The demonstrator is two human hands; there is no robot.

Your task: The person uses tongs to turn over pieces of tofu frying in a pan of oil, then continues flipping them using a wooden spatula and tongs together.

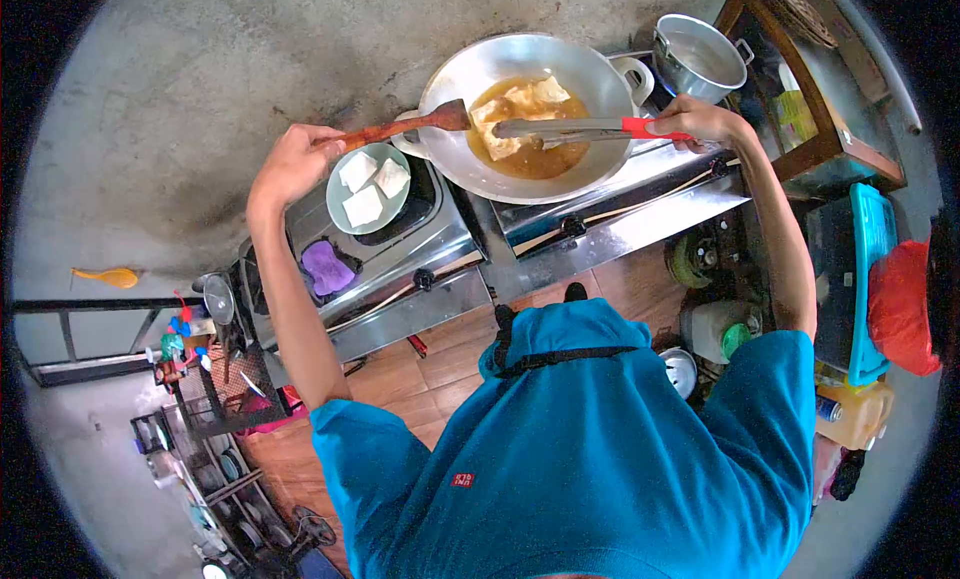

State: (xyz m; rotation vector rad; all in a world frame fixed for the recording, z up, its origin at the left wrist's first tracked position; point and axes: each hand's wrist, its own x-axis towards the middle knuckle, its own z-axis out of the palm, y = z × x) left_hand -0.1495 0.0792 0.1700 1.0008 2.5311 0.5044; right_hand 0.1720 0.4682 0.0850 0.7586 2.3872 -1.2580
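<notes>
My left hand (292,167) is closed around the handle of a wooden spatula (395,129), whose flat end reaches over the left side of a large metal wok (520,59). Closed on red-handled tongs (590,129), my right hand (695,122) comes in from the right. The tongs' tips are at the pieces of tofu (515,104), which lie in brownish oil (545,164) in the wok. Below my left hand, a pale green plate (350,217) bears several white tofu blocks (362,206).
The wok and plate stand on a steel gas stove (620,219). A metal pot (700,59) is at the back right, by a wooden-framed glass cabinet (800,159). A purple sponge-like item (327,269) lies on the stove's left part. Dish racks (225,479) stand at lower left.
</notes>
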